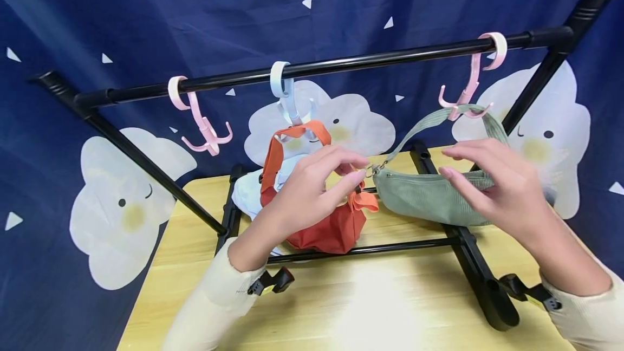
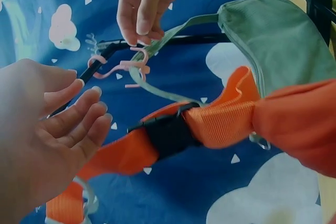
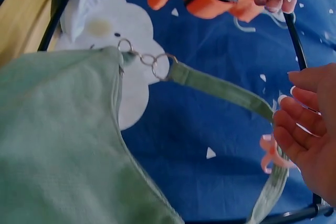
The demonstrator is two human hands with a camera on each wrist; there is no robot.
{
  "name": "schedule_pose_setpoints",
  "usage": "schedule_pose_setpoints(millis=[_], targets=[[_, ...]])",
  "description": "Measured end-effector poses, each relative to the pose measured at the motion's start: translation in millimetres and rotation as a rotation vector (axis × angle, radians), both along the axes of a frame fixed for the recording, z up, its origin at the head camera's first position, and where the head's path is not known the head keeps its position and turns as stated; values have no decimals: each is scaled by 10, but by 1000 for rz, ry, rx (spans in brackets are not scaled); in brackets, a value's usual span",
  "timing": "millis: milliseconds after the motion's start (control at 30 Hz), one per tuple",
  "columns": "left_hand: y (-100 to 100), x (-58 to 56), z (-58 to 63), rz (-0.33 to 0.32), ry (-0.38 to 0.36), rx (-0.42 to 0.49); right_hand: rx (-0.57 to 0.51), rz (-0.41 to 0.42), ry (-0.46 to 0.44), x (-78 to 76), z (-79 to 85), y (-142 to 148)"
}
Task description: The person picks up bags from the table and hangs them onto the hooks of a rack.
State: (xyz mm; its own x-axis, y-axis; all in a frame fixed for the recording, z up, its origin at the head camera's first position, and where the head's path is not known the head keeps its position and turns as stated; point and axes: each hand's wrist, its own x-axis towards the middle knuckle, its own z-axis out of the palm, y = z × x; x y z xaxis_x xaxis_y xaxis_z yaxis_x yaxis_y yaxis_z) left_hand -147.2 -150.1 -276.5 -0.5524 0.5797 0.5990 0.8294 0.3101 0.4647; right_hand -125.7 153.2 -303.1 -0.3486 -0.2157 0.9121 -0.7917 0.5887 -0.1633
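Observation:
A green shoulder bag (image 1: 414,199) hangs by its strap (image 3: 220,88) from the right pink hook (image 1: 469,85). My right hand (image 1: 504,186) is in front of this bag, fingers loosely bent and thumb apart, holding nothing. An orange-red bag (image 1: 326,232) hangs by its strap from the light blue hook (image 1: 290,99); a black buckle (image 2: 170,136) on its strap shows in the left wrist view. In front of that bag is my left hand (image 1: 314,188), its fingers relaxed and nothing in its grasp. It partly hides the bag and strap.
A black rack bar (image 1: 390,58) carries the hooks. At the left, another pink hook (image 1: 205,129) bears no bag. Behind the orange-red bag is a pale blue-white cloth item (image 1: 247,194), partly hidden. The rack's black feet (image 1: 480,275) stand on the wooden table (image 1: 180,286).

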Motion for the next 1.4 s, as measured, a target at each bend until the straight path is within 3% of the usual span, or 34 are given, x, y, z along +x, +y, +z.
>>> schedule_pose_setpoints(millis=[300,467,733,867,1133,1400], targets=[[-363,58,-253,67,-40,30,79,75,-21,1,-116,-179],[-555,79,-369,90,-74,14,116,158,-23,-5,-139,-303],[-802,98,-490,139,-87,-104,215,279,-89,50,-155,-487],[-929,120,-564,181,-130,-150,249,318,-95,65,-172,-606],[-1159,146,-713,231,-136,-277,314,337,-228,85,-252,-816],[-1333,142,-902,262,-108,-409,398,382,-315,42,-444,-1057]])
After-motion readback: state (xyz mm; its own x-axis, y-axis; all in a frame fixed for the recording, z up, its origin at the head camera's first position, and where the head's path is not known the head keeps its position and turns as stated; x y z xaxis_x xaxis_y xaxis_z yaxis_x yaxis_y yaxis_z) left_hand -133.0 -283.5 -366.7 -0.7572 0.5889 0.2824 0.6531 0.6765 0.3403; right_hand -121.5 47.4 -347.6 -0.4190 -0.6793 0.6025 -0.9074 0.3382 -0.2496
